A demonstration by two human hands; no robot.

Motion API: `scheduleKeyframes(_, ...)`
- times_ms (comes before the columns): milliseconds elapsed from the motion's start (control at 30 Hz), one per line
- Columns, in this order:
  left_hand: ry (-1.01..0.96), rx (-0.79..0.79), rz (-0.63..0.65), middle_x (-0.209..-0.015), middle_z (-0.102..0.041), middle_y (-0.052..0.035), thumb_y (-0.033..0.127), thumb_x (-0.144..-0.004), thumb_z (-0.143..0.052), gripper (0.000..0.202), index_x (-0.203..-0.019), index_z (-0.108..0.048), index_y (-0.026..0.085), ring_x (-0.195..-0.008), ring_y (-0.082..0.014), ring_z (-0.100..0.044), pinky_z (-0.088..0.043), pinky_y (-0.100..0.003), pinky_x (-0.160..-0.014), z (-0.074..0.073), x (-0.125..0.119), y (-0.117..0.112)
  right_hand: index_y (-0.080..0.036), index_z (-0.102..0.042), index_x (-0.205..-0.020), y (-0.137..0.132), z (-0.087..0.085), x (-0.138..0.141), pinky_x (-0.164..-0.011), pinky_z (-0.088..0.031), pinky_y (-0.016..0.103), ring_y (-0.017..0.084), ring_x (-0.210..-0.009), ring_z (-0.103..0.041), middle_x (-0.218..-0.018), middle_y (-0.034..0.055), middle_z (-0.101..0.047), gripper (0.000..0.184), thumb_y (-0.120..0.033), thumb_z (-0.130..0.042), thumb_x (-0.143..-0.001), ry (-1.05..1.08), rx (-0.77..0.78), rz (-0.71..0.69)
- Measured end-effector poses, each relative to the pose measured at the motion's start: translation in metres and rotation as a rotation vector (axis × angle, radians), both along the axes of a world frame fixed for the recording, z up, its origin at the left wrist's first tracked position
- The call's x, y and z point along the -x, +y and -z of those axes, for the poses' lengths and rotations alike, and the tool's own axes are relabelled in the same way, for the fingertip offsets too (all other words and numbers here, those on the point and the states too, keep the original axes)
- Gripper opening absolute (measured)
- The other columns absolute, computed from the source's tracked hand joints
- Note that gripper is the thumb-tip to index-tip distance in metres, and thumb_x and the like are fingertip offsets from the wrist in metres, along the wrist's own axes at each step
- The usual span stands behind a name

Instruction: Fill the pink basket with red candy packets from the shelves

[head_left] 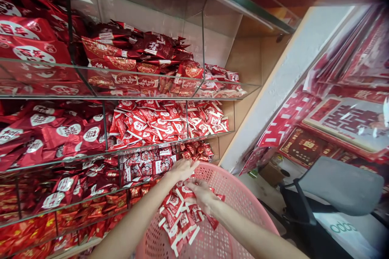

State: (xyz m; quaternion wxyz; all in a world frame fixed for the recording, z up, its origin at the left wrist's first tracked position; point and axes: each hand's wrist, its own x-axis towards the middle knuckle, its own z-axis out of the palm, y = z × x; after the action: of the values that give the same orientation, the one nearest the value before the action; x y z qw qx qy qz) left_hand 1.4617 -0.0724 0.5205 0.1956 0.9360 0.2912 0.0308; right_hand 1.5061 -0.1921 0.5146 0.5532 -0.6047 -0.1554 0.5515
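A bunch of small red-and-white packets hangs over the pink basket, fanning down towards 7 o'clock from the hands.

The right hand sits at the bunch's upper edge, about 1 o'clock of its middle. Its fingers are curled closed around the top packets, and it carries the load.

The left hand lies just beyond, at 11 o'clock of the right hand. It is palm down with fingers straight and together, resting flat on the topmost packets. It is not clenched, and whether it pins anything underneath cannot be told.

At 12 o'clock of both hands, just beside the left fingertips, stand the glass shelves, their compartments filled with red packets.

A grey chair stands well apart at 3 o'clock.
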Motion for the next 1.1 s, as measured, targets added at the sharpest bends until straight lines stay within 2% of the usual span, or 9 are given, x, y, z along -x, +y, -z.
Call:
scheduleKeyframes(167,0.01,0.008,-0.011,-0.098,-0.064,-0.0075,0.062,-0.078,-0.006,0.069,-0.099,-0.056,0.02,-0.093,-0.0204,-0.057,-0.04,-0.031,-0.079,0.0,0.0,0.0,-0.018,-0.047,-0.072,0.0,0.001,0.003,-0.047,-0.049,0.024,0.011,-0.059,-0.057,-0.069,-0.0016,-0.056,0.036,-0.037,-0.072,-0.055,-0.031,-0.03,0.034)
scheduleKeyframes(300,0.001,0.003,-0.002,-0.098,-0.064,-0.0084,0.062,-0.078,-0.004,0.071,-0.099,-0.057,0.019,-0.093,-0.0207,-0.057,-0.04,-0.031,-0.078,0.0,0.001,0.0,-0.017,-0.049,-0.072,-0.007,-0.001,-0.003,-0.052,-0.051,0.024,0.01,-0.059,-0.057,-0.071,-0.0017,-0.056,0.034,-0.04,-0.071,-0.057,-0.016,-0.047,0.037)
scheduleKeyframes(533,0.001,0.008,0.006,-0.096,-0.064,-0.0093,0.064,-0.076,-0.002,0.075,-0.097,-0.058,0.019,-0.091,-0.0212,-0.058,-0.041,-0.031,-0.077,0.002,0.0,0.0,-0.017,-0.057,-0.08,-0.048,-0.004,-0.025,-0.07,-0.05,0.022,0.009,-0.07,-0.06,-0.078,-0.0015,-0.06,0.025,-0.031,-0.069,-0.063,0.171,-0.082,-0.032)
scheduleKeyframes(667,-0.003,-0.004,0.009,-0.096,-0.064,-0.011,0.065,-0.075,0.0,0.078,-0.098,-0.058,0.017,-0.09,-0.0229,-0.058,-0.041,-0.033,-0.075,0.004,-0.001,0.002,-0.016,-0.057,-0.091,-0.07,-0.006,-0.022,-0.08,-0.046,0.023,0.011,-0.079,-0.06,-0.086,0.0012,-0.063,0.039,-0.021,-0.074,-0.056,0.184,-0.047,-0.107)
scheduleKeyframes(800,0.008,-0.007,0.013,-0.094,-0.064,-0.0113,0.066,-0.075,-0.001,0.078,-0.097,-0.058,0.017,-0.089,-0.0233,-0.058,-0.041,-0.033,-0.075,0.004,0.0,0.002,-0.016,-0.054,-0.099,-0.075,0.009,-0.011,-0.071,-0.046,0.026,0.013,-0.067,-0.06,-0.076,0.0007,-0.064,0.049,-0.023,-0.074,-0.055,-0.021,-0.082,-0.216)
scheduleKeyframes(867,0.011,0.0,0.007,-0.094,-0.064,-0.011,0.066,-0.075,-0.001,0.078,-0.096,-0.058,0.017,-0.089,-0.0229,-0.058,-0.041,-0.033,-0.075,0.003,0.0,0.001,-0.017,-0.055,-0.097,-0.073,0.02,-0.006,-0.064,-0.046,0.027,0.013,-0.063,-0.059,-0.081,0.0011,-0.063,0.046,-0.026,-0.072,-0.056,-0.197,-0.146,-0.241)
scheduleKeyframes(967,0.006,0.009,-0.001,-0.095,-0.064,-0.01,0.065,-0.075,-0.001,0.077,-0.096,-0.058,0.018,-0.09,-0.0221,-0.058,-0.041,-0.032,-0.075,0.002,0.0,0.001,-0.021,-0.056,-0.095,-0.07,0.031,-0.002,-0.061,-0.046,0.029,0.017,-0.07,-0.058,-0.095,0.0022,-0.059,0.04,-0.031,-0.069,-0.058,-0.394,-0.191,-0.244)
scheduleKeyframes(1100,0.01,0.009,-0.007,-0.096,-0.064,-0.0094,0.066,-0.075,-0.003,0.075,-0.098,-0.057,0.019,-0.091,-0.0218,-0.058,-0.041,-0.031,-0.076,0.003,0.0,0.001,-0.022,-0.056,-0.093,-0.069,0.025,0.005,-0.067,-0.046,0.03,0.02,-0.083,-0.056,-0.094,0.0023,-0.058,0.034,-0.028,-0.064,-0.06,-0.648,-0.149,-0.241)
